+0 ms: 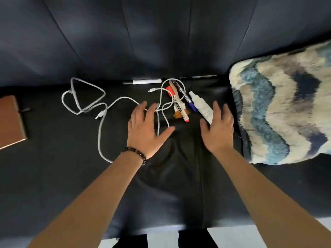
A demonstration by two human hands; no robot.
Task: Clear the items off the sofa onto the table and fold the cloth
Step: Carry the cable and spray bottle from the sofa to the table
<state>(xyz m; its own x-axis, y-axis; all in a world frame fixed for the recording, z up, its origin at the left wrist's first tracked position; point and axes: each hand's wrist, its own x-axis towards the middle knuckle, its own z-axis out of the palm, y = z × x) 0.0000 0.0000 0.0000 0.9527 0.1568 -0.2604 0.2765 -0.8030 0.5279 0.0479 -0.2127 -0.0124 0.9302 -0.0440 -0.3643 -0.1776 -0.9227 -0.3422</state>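
On the black sofa seat (71, 176), the clutter is well apart from any table; none is in view. Our left hand (143, 126) hovers with fingers spread over the loops of the white cable (100, 126), and we cannot tell whether the fingertips touch it. Our right hand (219, 129) is spread too and holds nothing, covering the near end of the white spray bottle (200, 106).

We judge the cable light and floppy. It sprawls from the far left to the middle with no single axis, and one loop lies over the markers. Lifting it by one strand would probably drag them, so we would gather the loops in a bunch and free that far loop first. One plug end (152, 90) points left, close to the markers.

The red whiteboard marker (177, 104) and the blue marker (190, 102) look stiff, light and smooth, and likely to roll on the leather. Both lie on a diagonal from far left to near right, so a pinch across their middles should do. The bottle runs the same way, with its cap at the far end. It is rigid, and we would grip it round the body.

A white pen (143, 81) lies crosswise in the seam against the backrest, dark tip to the left.

At the right lies a shaggy wave-patterned textile (286, 111), soft and bulky. We cannot tell whether it is a cushion or the cloth to be folded.
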